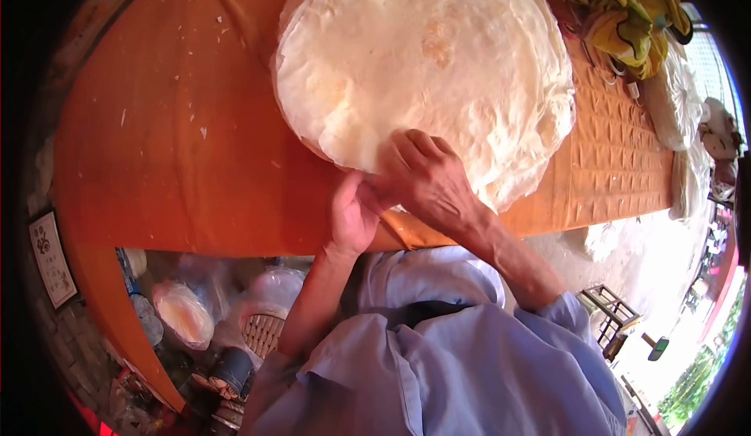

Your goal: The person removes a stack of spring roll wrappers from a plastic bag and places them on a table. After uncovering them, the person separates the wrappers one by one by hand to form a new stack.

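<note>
A tall round stack of thin, pale flatbread (pixel 438 68) lies on the orange-covered table, a browned spot showing on its top sheet. My right hand (pixel 434 178) rests at the stack's near edge, its fingers bent and closed on the top flatbread; the fingertips are partly blurred. Just below that edge is my left hand (pixel 356 217), with the palm turned inward and the thumb raised. Its fingers reach behind my right hand, where they are hidden and smeared, so their grip cannot be made out.
Crumbs dot the orange table cover (pixel 156 154) on the left. Yellow cloth (pixel 618 17) and white plastic bags (pixel 677 99) lie at the right end. Below the table sit bagged goods (pixel 184 315) and a woven basket (pixel 264 330). A metal rack (pixel 609 315) stands at lower right.
</note>
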`<state>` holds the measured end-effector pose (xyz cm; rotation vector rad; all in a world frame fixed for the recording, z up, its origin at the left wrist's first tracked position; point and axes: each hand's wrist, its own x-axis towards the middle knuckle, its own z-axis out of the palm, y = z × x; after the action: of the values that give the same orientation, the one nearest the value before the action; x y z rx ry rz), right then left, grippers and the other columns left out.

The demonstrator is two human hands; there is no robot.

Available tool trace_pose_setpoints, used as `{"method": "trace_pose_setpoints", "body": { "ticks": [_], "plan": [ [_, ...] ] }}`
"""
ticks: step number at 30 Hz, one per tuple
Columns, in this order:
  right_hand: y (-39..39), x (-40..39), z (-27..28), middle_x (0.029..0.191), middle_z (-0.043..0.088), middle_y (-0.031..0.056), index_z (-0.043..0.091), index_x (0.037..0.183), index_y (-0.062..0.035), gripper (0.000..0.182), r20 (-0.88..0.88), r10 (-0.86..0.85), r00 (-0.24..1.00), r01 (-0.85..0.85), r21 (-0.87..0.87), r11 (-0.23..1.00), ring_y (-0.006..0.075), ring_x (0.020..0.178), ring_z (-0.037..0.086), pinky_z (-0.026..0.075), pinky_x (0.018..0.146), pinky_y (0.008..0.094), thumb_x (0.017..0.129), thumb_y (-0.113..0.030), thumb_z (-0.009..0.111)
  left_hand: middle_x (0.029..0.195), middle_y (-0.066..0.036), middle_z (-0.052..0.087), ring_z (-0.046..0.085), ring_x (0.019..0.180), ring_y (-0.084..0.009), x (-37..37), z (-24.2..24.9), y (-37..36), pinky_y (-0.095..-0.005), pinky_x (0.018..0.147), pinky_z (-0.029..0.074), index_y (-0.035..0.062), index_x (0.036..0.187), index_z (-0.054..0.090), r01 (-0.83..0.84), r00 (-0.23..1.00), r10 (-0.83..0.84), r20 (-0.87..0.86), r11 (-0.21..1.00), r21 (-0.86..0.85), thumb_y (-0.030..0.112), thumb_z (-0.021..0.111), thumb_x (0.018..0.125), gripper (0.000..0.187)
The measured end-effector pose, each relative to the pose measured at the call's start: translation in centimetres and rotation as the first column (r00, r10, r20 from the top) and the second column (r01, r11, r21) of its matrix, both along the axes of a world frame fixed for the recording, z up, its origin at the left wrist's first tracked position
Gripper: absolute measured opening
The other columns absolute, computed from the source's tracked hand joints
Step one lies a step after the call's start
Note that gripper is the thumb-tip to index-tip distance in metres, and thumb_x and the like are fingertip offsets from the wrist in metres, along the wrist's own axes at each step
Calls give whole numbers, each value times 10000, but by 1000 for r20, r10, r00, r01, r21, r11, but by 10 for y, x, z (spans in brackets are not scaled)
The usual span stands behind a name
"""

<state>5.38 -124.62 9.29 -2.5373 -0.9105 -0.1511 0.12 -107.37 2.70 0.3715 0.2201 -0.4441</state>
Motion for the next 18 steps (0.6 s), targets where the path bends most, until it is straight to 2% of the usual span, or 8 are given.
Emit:
{"method": "trace_pose_setpoints", "body": {
  "ticks": [6, 11, 12, 13, 14, 15, 16, 18],
  "plan": [
    [-45, 3, -3, 1207, 579, 165, 588, 1194, -58, 511, 11, -173, 985, 173, -51, 984, 371, 1184, 517, 438, 983, 467, 685, -47, 635, 1234, -191, 604, 578, 1158, -373, 13, 43, -17, -508, 964, 478, 17, 1346, 445, -71, 997, 71, 8, 997, 18, 357, 368, 984, 503],
    [-51, 58, 1, 690, 589, 69, 604, 772, -112, 117, 80, 15, 997, -15, 4, 1000, 263, 674, 630, 514, 547, 396, 698, -21, 605, 1161, -232, 626, 614, 1096, -382, 23, 44, -16, -470, 918, 512, 8, 1306, 467, -37, 999, 42, -18, 970, 241, 329, 369, 1006, 450],
    [-63, 85, 15, 610, 576, 92, 610, 731, -109, 67, 0, 90, 996, -89, -170, 981, 295, 592, 607, 501, 547, 400, 727, -43, 620, 1145, -231, 632, 624, 1079, -376, 22, 41, -15, -455, 905, 520, 6, 1295, 472, -44, 997, 62, -52, 953, 301, 313, 377, 1009, 431],
    [-75, 111, 34, 588, 588, 109, 615, 722, -76, 48, -78, 87, 993, -80, 87, 993, 314, 555, 589, 481, 532, 401, 746, -94, 652, 1095, -205, 649, 655, 1016, -330, 19, 39, -13, -402, 864, 540, 10, 1261, 486, -37, 996, 64, -57, 923, 384, 244, 420, 1006, 352],
    [-82, 131, 75, 746, 695, 122, 743, 877, -77, 112, -40, 43, 998, -44, -9, 999, 160, 647, 670, 515, 603, 311, 832, -177, 720, 1083, -197, 651, 658, 1003, -315, 16, 40, -15, -392, 858, 542, 11, 1250, 489, -13, 996, 50, -69, 890, 457, 229, 430, 1003, 335],
    [-76, 126, 118, 743, 702, 117, 748, 941, -83, 163, -177, -333, 926, 336, -13, 942, 173, 604, 659, 506, 582, 309, 862, -218, 703, 1071, -189, 653, 662, 990, -300, 13, 42, -16, -382, 853, 545, 13, 1240, 493, 8, 996, 40, -79, 851, 526, 213, 441, 1000, 317],
    [-73, 125, 147, 695, 690, 114, 741, 945, -63, 210, 110, -333, 936, 344, -99, 934, 183, 579, 655, 501, 562, 308, 873, -253, 689, 1059, -181, 654, 666, 977, -285, 13, 45, -16, -372, 847, 547, 14, 1230, 496, 24, 996, 34, -87, 805, 592, 197, 451, 997, 300],
    [-67, 104, 171, 691, 681, 113, 728, 949, -61, 195, 291, -253, 923, 278, -49, 959, 217, 592, 661, 507, 571, 319, 871, -230, 669, 1084, -168, 640, 664, 975, -263, 12, 52, -20, -354, 840, 550, -2, 1243, 473, 14, 989, 87, -122, 754, 657, 144, 493, 982, 299]
  ]
}}
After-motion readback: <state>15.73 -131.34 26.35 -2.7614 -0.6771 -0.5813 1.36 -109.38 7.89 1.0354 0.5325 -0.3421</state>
